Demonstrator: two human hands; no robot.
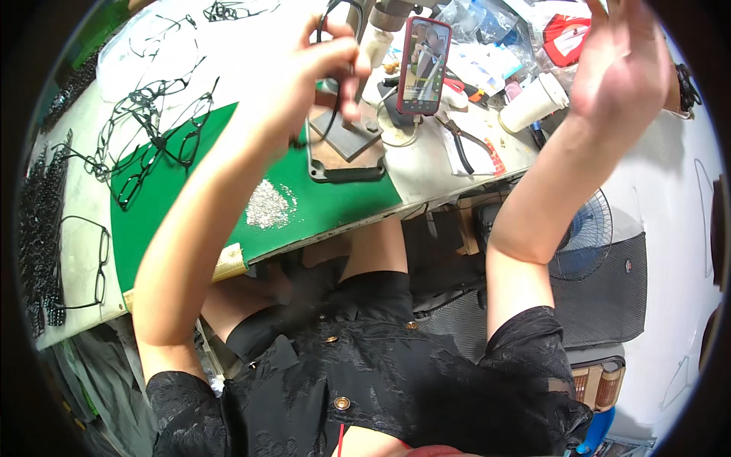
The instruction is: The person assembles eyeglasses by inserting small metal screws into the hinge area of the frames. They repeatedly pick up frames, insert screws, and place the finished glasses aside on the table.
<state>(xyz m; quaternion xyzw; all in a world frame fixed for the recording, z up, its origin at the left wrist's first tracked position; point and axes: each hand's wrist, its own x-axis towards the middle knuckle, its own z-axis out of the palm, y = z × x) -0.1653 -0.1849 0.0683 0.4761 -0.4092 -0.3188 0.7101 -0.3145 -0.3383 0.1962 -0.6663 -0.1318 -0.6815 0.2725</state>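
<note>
My left hand [335, 65] is raised over the bench, its fingers closed around a black eyeglass frame [335, 118]. Some of that frame is hidden behind the fingers. Beneath it a dark metal block [344, 137] lies on a wood-topped base. A pile of tiny silvery parts [268, 204], too small to name, lies on the green mat [327, 213]. Up at the right, my right hand [620, 65] is lifted and slightly blurred, with fingers stretched upward and nothing seen in them. The top edge of the picture cuts off its fingertips.
Black eyeglass frames [156, 129] lie tangled at the left, beside a dense bundle of thin black pieces [42, 236]. A red-cased phone [423, 68] stands behind the block. Pliers [463, 145], a white cylinder [533, 103] and plastic bags [483, 23] lie right. A fan [586, 236] stands below.
</note>
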